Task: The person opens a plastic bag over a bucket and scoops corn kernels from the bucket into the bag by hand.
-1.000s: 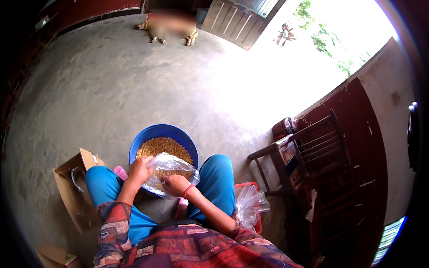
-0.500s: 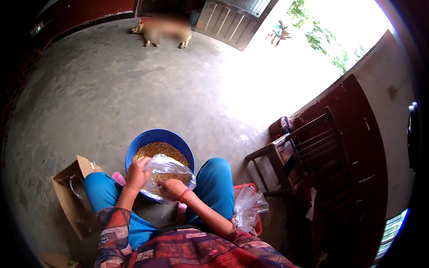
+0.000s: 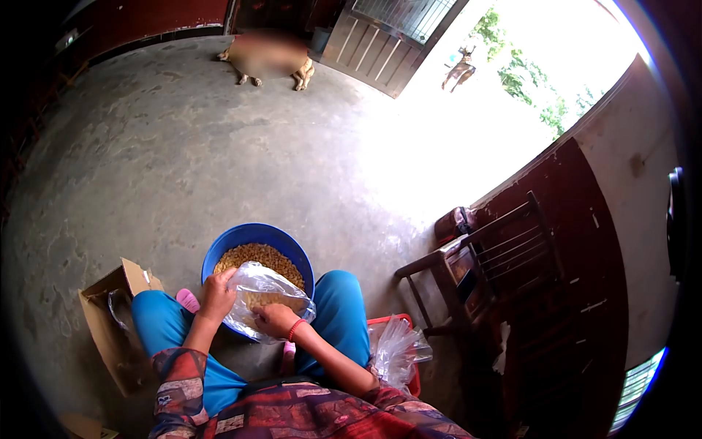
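Over tub (image 3: 256,233), clear bag (image 3: 254,281) btwn L hand (image 3: 216,295) (gripping edge) & R hand (image 3: 277,320) (grip unclear).

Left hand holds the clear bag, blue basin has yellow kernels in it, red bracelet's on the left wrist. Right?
Wrong wrist: the head view shows the red bracelet on the right hand. The rest stands: left hand holds the clear bag, blue basin has yellow kernels in it.

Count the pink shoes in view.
2: one pink shoe beside the left knee, the other beside the right leg. Both are partly hidden.
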`<state>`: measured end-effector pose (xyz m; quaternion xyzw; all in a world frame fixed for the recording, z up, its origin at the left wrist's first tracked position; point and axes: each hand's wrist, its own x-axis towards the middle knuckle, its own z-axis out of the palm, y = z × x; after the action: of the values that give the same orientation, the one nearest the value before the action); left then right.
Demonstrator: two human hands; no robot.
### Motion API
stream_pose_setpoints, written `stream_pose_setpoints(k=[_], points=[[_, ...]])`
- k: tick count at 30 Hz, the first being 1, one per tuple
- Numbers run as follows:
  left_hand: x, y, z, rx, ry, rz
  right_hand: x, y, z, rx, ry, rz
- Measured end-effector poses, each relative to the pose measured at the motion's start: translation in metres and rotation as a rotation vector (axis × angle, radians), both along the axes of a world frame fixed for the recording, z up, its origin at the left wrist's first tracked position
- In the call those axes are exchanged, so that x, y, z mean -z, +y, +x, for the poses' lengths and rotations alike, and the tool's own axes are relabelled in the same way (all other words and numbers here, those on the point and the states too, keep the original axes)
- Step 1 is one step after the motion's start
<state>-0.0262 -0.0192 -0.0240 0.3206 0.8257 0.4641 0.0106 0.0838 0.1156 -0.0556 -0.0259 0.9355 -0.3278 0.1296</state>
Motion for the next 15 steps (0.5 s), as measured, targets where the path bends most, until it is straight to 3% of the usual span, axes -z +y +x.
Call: stream_pose_setpoints(k=[15], points=[[-0.005, -0.002, 0.002, 0.067, -0.066, -0.050, 0.009, 0.000, 0.000, 0.001, 0.011, -0.024]])
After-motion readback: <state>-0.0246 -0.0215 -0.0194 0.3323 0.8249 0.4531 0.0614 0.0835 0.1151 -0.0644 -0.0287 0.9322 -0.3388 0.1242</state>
